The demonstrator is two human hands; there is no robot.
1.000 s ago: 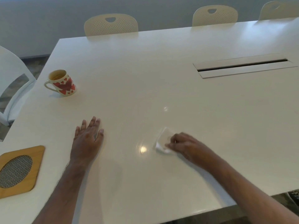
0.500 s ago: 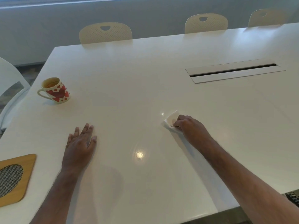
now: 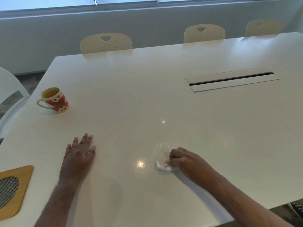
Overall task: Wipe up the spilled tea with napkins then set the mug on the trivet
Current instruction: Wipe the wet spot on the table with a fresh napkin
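Observation:
A white mug [image 3: 55,100] with red hearts stands upright at the left of the white table [image 3: 147,89], tea inside, handle pointing left. A wooden trivet [image 3: 14,187] with a grey mesh centre lies at the near left edge, partly cut off by the frame. My right hand [image 3: 183,159] presses a white napkin [image 3: 161,158] with a faint tea stain onto the table near the front middle. My left hand [image 3: 78,154] lies flat on the table with fingers spread, holding nothing, between the trivet and the napkin. No pool of tea is clear to see.
A long cable slot [image 3: 231,80] is set into the table at the right. Three beige chairs [image 3: 105,42] stand along the far side, a white chair [image 3: 9,95] at the left end. The table's front edge runs near my right forearm.
My right hand has dragged the napkin back toward me, after pushing it away half a second before. The left hand stays flat on the table. The view has tilted a little.

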